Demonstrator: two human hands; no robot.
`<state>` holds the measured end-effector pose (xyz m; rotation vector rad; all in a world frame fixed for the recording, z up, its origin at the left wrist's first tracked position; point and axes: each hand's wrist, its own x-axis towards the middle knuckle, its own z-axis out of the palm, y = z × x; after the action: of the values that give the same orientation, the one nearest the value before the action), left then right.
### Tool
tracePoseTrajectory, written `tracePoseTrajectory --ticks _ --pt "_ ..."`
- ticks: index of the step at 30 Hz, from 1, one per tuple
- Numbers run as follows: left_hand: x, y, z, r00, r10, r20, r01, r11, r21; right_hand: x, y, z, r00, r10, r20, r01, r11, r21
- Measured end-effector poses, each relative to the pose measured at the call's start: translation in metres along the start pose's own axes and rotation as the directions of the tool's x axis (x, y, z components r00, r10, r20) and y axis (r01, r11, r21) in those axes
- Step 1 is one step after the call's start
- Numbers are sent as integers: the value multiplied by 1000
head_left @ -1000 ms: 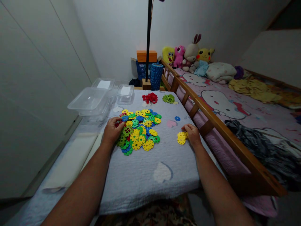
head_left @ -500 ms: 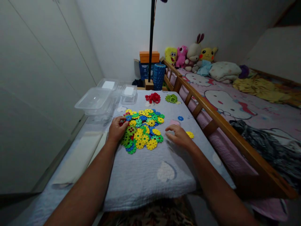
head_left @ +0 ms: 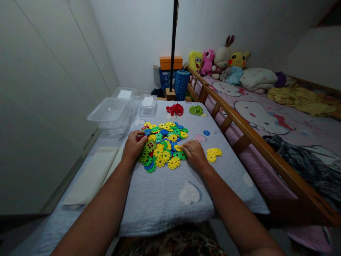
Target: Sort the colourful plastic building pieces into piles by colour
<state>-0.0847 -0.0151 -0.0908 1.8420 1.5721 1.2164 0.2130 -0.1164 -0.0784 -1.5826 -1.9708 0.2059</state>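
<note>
A pile of flower-shaped plastic building discs (head_left: pixel 163 132) in yellow, green and blue lies mid-table, with some red pieces among them. Against the pile's left edge rests my left hand (head_left: pixel 134 145), thumb and fingers apart around red pieces; it does not visibly grip any. Green square lattice pieces (head_left: pixel 150 145) lie just beside its thumb. At the right edge, my right hand (head_left: pixel 195 153) pinches a yellow disc (head_left: pixel 178 148) between thumb and fingers. Several yellow discs (head_left: pixel 213 153) form a small group to the right of this hand. A single blue disc (head_left: pixel 206 133) lies farther back.
Red pieces (head_left: pixel 175 109) and green lattice pieces (head_left: pixel 196 110) sit in separate heaps at the back. Clear plastic containers (head_left: pixel 109 112) stand at the back left, with folded cream cloth (head_left: pixel 90 176) in front. A wooden bed rail (head_left: pixel 237 131) runs along the right side.
My right hand has moved left to the pile and closed on a yellow disc. More yellow discs show at the right, where my arm was. My left hand stays at the pile.
</note>
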Motion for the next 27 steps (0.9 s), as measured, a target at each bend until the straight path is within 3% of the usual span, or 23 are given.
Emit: tracePoseTrajectory --ticks 4,7,10,13,20,24,27 --pt "0 -1 0 1000 2 8 -2 1000 1 -4 12 -26 981 91 -170 -76 993 90" --pt "0 -1 0 1000 -10 17 10 1000 5 -13 32 -55 932 251 -262 -201 958 202" --pt "0 -3 0 1000 -10 21 9 1000 8 -29 56 -80 884 409 -225 -343 896 282" --pt "1 -4 0 1000 -5 11 5 1000 13 -46 73 -96 865 475 -159 -422 862 280" --pt "0 -3 0 1000 -1 18 1 1000 19 -66 87 -100 841 536 -73 -501 823 269" --pt "0 -4 0 1000 -14 17 14 1000 13 -67 95 -93 872 468 -143 -446 880 164" --pt "0 -6 1 1000 -9 21 9 1000 10 -68 99 -91 868 447 -219 -436 895 97"
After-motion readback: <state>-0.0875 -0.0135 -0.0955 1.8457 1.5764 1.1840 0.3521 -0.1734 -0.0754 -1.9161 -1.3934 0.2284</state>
